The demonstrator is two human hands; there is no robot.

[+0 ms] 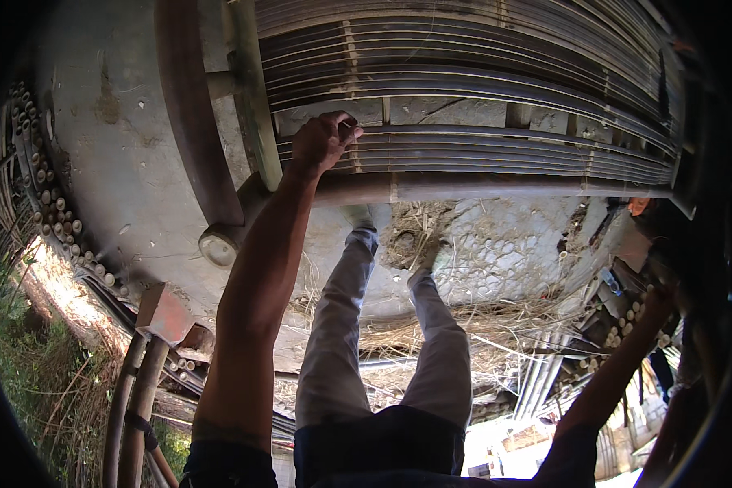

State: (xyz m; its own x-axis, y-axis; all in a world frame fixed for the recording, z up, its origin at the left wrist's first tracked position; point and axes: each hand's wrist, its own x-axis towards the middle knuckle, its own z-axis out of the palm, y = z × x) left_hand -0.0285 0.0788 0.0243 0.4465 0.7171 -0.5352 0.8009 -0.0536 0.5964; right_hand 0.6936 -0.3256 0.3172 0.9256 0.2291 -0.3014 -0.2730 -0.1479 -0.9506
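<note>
A bamboo frame with long split-bamboo slats (480, 81) spreads across the far side, with a gap between two groups of slats. My left hand (324, 143) is over the left end of the nearer slats, its fingers curled and pressed together. Whatever lies within them, if anything, is too small to make out. A thick round bamboo pole (480, 188) forms the frame's near edge, and a greenish pole (254, 106) crosses its left end. At the far right, my right hand (661, 299) is in deep shadow by the frame's corner; its fingers do not show clearly.
Left of the frame stands a thick brown bamboo post (193, 114) over the concrete floor (106, 163). Cut bamboo poles (57, 215) are stacked at the left. Straw and shavings (496, 317) litter the ground around my feet. An orange item (638, 206) lies at the right.
</note>
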